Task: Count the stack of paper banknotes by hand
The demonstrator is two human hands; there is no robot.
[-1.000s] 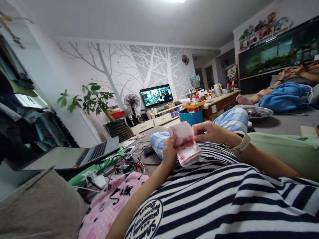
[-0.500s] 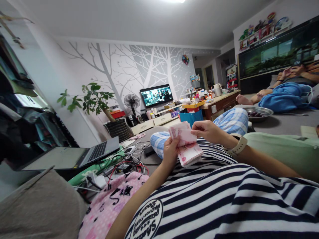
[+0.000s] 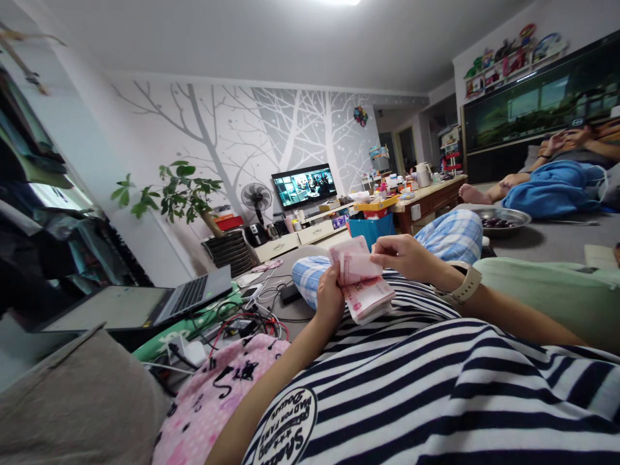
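Observation:
A folded stack of pink-red banknotes [image 3: 368, 300] is held in front of my striped shirt. My left hand [image 3: 331, 294] is closed round the left side of the stack, with its fingers partly hidden by the notes. The upper notes stand bent upward, away from the lower part, where a printed 100 shows. My right hand [image 3: 397, 252], with a pale watch strap on its wrist, pinches the right edge of an upper banknote [image 3: 356, 261] between thumb and fingers.
On the left, an open laptop [image 3: 194, 294] lies beside tangled cables [image 3: 242, 323] and a pink blanket [image 3: 227, 381]. A metal bowl of dark round fruit [image 3: 520, 223] sits to the right, near another person's bare feet [image 3: 472, 194]. Ahead stands a cluttered table [image 3: 431, 200].
The upper banknote has shifted slightly between my hands and now hides my left thumb. Both hands stay in nearly the same place.

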